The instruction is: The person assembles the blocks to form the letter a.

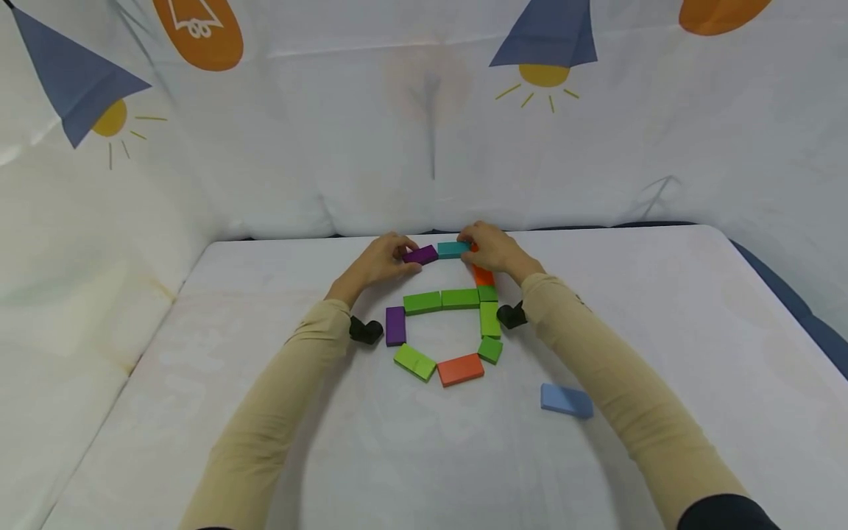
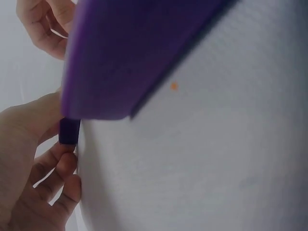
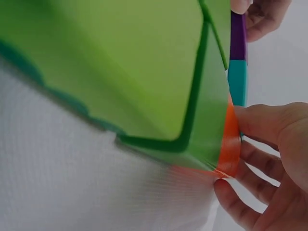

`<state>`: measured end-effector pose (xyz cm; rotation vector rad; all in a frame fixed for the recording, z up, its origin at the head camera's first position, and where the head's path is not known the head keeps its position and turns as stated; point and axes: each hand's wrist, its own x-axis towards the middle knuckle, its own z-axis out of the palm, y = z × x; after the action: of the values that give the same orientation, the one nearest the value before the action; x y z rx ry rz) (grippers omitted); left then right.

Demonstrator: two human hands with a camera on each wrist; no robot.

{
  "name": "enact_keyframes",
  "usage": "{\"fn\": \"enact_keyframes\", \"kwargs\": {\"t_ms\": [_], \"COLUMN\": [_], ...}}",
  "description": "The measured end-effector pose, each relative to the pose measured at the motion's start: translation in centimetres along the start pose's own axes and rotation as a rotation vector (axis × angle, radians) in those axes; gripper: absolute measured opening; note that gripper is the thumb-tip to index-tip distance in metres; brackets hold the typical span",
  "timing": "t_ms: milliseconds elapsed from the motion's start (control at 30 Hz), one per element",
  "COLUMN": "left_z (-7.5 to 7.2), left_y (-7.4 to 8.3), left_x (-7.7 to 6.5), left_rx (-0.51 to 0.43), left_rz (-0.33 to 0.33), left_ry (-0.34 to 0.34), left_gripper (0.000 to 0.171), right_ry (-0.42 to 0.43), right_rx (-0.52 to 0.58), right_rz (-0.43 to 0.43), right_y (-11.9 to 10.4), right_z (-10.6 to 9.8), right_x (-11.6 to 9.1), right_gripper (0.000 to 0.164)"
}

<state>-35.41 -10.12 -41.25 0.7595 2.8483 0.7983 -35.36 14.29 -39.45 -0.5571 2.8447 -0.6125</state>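
At the far side of the table, my left hand (image 1: 380, 261) pinches a purple block (image 1: 420, 255) between thumb and fingers. The purple block lies slightly tilted against the left end of a teal block (image 1: 453, 250). My right hand (image 1: 493, 249) grips the teal block's right end, with the thumb (image 3: 260, 118) on the near side. Its other fingers curl by the end of an orange block (image 1: 483, 276), which is partly hidden under the hand. In the left wrist view, a second purple block (image 2: 125, 53) looms large in front of the left hand (image 2: 29, 154).
Below the hands, green blocks (image 1: 422, 302) form a row and continue down the right side. A purple block (image 1: 395, 326), a lime block (image 1: 415, 361) and an orange-red block (image 1: 461, 369) complete a ring. One blue block (image 1: 566, 400) lies apart near the right forearm on the white table (image 1: 371, 456).
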Motion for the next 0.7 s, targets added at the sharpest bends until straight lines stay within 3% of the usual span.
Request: {"fn": "enact_keyframes", "kwargs": {"t_ms": [400, 700], "left_z": [0.29, 0.12], "left_y": [-0.16, 0.2], "left_x": [-0.06, -0.16], "left_rx": [-0.023, -0.01], "left_rz": [-0.044, -0.042], "left_ry": [-0.004, 0.015], "left_gripper": [0.043, 0.04], "right_ry": [-0.013, -0.018], "right_rx": [-0.033, -0.029], "right_rz": [0.001, 0.02], "right_y": [-0.32, -0.5], "right_z": [-0.15, -0.29], "right_x": [0.04, 0.05], "right_gripper": [0.039, 0.04]}}
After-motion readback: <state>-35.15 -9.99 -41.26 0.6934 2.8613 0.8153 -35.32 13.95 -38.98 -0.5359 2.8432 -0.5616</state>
